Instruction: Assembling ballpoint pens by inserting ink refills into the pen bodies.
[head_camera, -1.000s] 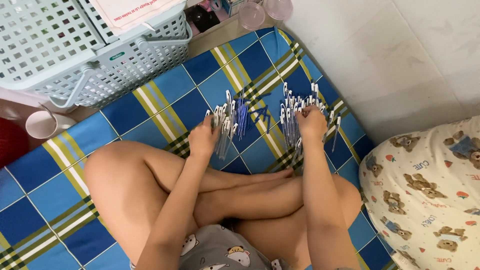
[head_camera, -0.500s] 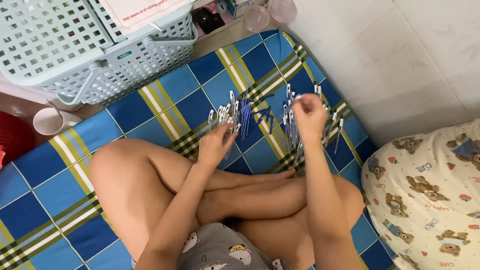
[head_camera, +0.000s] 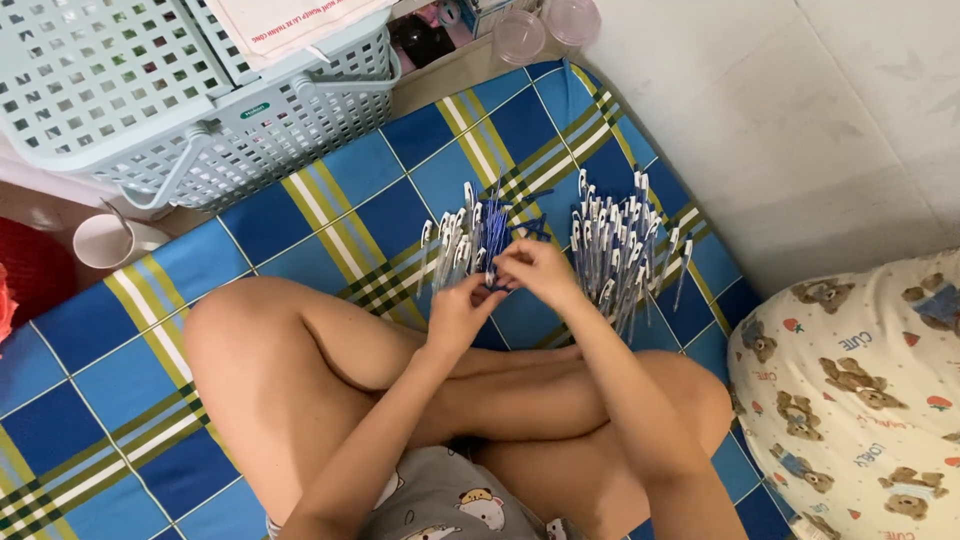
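Fingers of the left hand (head_camera: 462, 312) and right hand (head_camera: 537, 270) are meeting and pinching one slim white-and-blue plastic pen (head_camera: 497, 277) between them — likely an assembly step. Two piles are lying on the blue checked mat (head_camera: 330, 200): the left pen pile (head_camera: 462, 238) and the right pen pile (head_camera: 618, 240). Next, this pen probably needs laying on one pile.

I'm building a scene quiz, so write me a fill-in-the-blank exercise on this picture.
1. The left hand and right hand meet between two piles of ____.
2. The person sits cross-legged on a checked mat of blue and ____.
3. The plastic basket stands at the mat's far ____ corner.
4. The pillow is printed with ____.

Missing words: pens; yellow; left; bears
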